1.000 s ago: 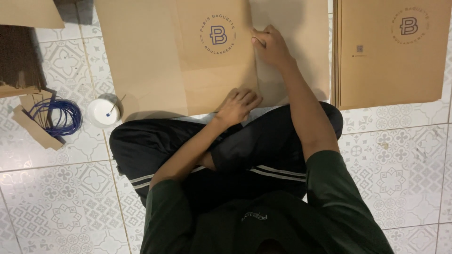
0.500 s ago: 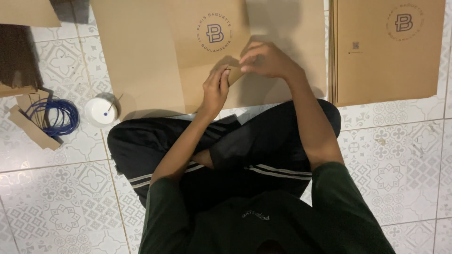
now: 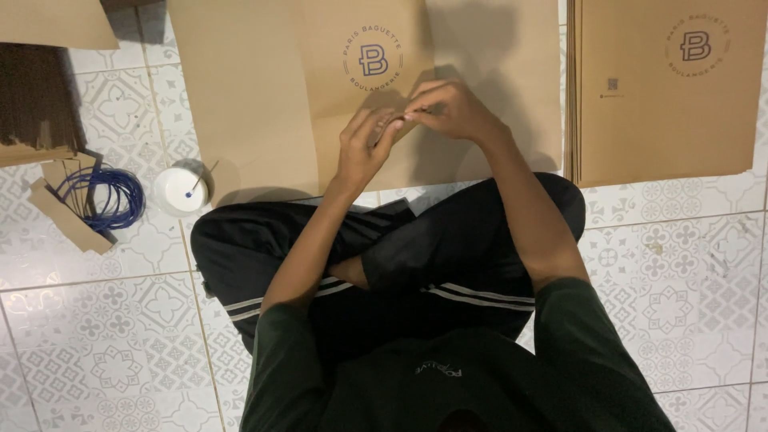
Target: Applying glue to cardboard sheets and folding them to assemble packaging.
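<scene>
Left hand: left hand (image 3: 364,148) is raised over the brown paper bag (image 3: 364,88), fingers half curled, fingertips meeting those of the other hand; whether it pinches anything I cannot tell.
Right hand: right hand (image 3: 448,108) sits just right of it, fingers bent and pinched together at the tips; what lies between them is too small to make out.
Paper bag: flat on the floor just beyond the person's crossed legs, round dark-blue emblem on its upper middle, a fold line running down beside the emblem.
Second bag: another flat brown paper bag (image 3: 668,88) lies to the right, near but apart, bearing the same kind of emblem.
Floor: white tiled floor (image 3: 112,352) with a grey ornamental pattern carries everything.
Left side: a small white cup (image 3: 180,190) with a thin stick in it stands near the left knee; further left, a coil of blue cord (image 3: 104,196) rests on cardboard scraps (image 3: 68,220).
Far left: a dark ribbed stack (image 3: 32,100) lies under a sheet of brown paper (image 3: 52,22).
Person: seated cross-legged, dark trousers with white stripes, dark green top.
</scene>
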